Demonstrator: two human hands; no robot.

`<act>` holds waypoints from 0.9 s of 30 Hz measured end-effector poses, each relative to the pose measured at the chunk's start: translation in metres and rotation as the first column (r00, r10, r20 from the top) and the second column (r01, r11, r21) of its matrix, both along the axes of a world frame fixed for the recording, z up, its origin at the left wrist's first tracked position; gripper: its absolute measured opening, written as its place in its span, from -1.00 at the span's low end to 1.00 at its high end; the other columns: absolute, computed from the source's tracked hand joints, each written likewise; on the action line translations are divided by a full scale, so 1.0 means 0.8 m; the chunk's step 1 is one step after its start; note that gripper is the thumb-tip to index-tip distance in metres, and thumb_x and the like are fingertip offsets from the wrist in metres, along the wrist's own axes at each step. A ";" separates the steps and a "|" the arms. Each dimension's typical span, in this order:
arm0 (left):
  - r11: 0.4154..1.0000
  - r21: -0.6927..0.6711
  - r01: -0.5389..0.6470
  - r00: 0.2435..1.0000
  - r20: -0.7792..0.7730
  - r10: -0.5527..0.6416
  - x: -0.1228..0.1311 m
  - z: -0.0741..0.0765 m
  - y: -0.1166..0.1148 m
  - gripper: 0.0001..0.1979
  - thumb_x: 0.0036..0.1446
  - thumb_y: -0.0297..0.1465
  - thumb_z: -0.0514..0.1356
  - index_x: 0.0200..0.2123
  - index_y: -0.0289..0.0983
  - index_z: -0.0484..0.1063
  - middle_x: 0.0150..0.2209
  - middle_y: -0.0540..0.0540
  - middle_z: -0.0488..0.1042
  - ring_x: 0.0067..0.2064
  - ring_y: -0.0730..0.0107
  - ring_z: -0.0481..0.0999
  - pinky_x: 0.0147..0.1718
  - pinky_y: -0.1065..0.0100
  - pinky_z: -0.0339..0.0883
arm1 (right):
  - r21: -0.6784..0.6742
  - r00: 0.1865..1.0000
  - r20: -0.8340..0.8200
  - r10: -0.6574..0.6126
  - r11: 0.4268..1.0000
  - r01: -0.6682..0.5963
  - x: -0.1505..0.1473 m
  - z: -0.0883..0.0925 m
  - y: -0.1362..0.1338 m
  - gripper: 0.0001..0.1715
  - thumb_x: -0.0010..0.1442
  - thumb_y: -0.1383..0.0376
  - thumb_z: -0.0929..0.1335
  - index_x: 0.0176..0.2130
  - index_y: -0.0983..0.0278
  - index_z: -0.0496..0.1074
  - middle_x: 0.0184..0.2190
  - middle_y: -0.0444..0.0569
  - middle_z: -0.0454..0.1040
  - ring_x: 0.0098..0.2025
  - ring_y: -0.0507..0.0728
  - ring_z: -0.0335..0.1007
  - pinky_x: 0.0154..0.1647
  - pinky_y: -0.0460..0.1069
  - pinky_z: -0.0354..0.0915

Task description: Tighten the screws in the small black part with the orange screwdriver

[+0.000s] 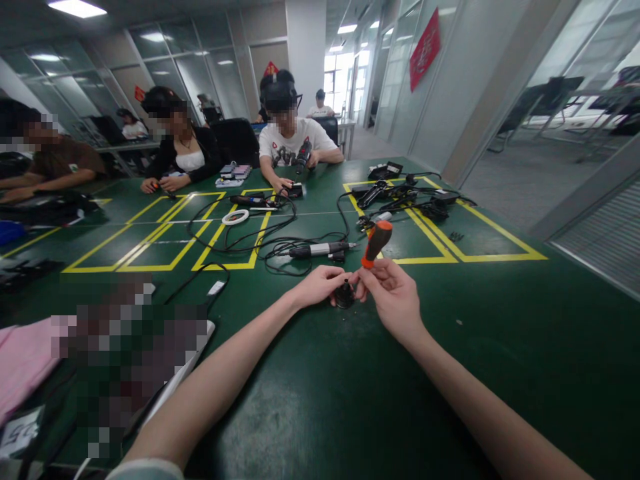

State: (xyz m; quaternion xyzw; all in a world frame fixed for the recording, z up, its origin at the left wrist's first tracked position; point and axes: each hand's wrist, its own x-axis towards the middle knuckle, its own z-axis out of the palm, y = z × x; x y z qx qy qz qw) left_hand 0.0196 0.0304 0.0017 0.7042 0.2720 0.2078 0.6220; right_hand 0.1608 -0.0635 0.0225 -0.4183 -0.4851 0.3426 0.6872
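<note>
My right hand (397,297) is closed around the lower part of a screwdriver (379,243) with an orange and dark grey handle, which points up and leans slightly right. The screwdriver's tip is hidden by my fingers. Under my fingertips a small round black part (345,295) stands on the green table. My left hand (320,285) grips this black part from its left side, thumb on top. Just beyond my hands lies a grey and black pen-shaped electric screwdriver (320,250) with a cable.
Black cables (240,247) coil across the middle of the table (300,400). Black parts (395,193) pile up at the back right among yellow tape outlines. A white ring (235,217) lies further left. Across the table a person (295,137) handles a dark tool.
</note>
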 end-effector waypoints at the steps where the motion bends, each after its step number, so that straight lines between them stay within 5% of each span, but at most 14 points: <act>1: 1.000 0.000 0.005 1.000 -0.001 -0.005 0.000 0.001 -0.001 -0.37 0.09 0.19 0.22 -0.44 -0.33 0.38 -0.44 -0.05 0.49 -0.52 0.57 0.41 -0.61 0.54 0.32 | 0.001 1.000 0.007 -0.002 1.000 0.002 0.001 0.000 0.000 -0.59 0.15 -0.02 0.53 -0.30 0.23 0.45 -0.55 -0.15 0.52 -0.61 0.02 0.41 -0.63 -0.09 0.41; 27: 1.000 0.011 0.004 1.000 -0.001 -0.004 0.001 0.001 0.002 -0.33 0.05 0.24 0.22 -0.46 -0.34 0.38 -0.49 -0.04 0.46 -0.54 0.58 0.41 -0.62 0.53 0.34 | 0.016 0.998 0.058 -0.013 1.000 0.012 -0.003 -0.004 -0.003 -0.66 0.21 0.05 0.49 -0.19 0.25 0.49 -0.56 -0.19 0.47 -0.61 0.01 0.39 -0.62 -0.09 0.41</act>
